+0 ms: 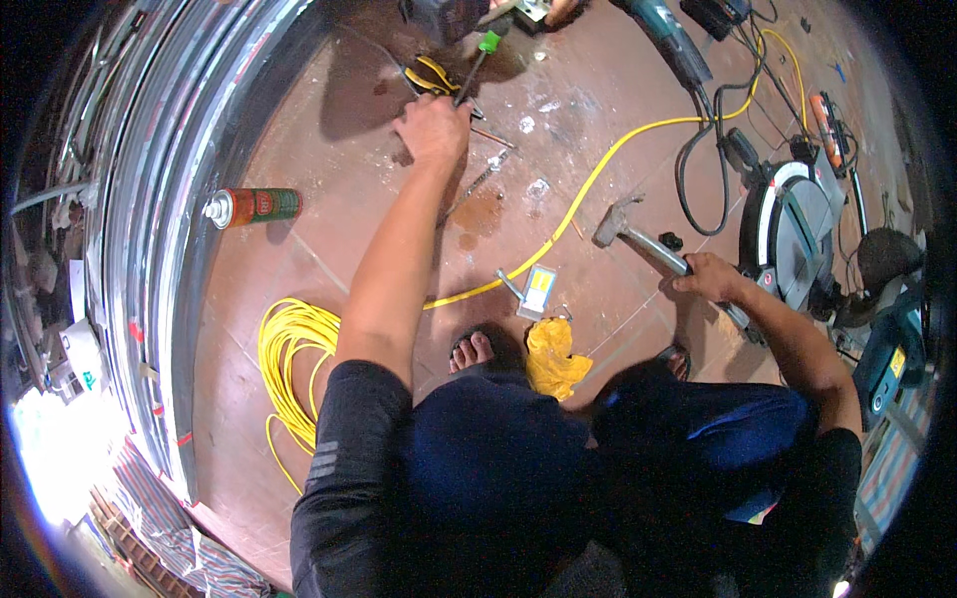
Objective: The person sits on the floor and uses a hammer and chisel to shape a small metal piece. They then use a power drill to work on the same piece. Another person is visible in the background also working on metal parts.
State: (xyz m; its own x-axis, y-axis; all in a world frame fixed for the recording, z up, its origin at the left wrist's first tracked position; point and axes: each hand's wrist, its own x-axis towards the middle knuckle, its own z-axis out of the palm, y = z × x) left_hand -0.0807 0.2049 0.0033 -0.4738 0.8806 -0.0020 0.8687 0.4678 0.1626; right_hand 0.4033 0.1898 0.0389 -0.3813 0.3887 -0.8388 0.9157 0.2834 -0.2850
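Head view: right hand [706, 277] is wrapped round the handle of the hammer [653, 247], right of centre in frame, head pointing left. Left hand [436, 132] is down at upper centre, at the lower end of a thin green-ended tool [478, 68], just below yellow-handled pliers [435, 73]. Its fingertips are hidden, so can't tell if it's pinching anything. Handling, my read: hammer is stiff, head-heavy, not fragile; bare handle could slip if oily. Best hold is low on the handle for swing, closer to the head for control. Thin tool looks light and rigid; take it by the green end.
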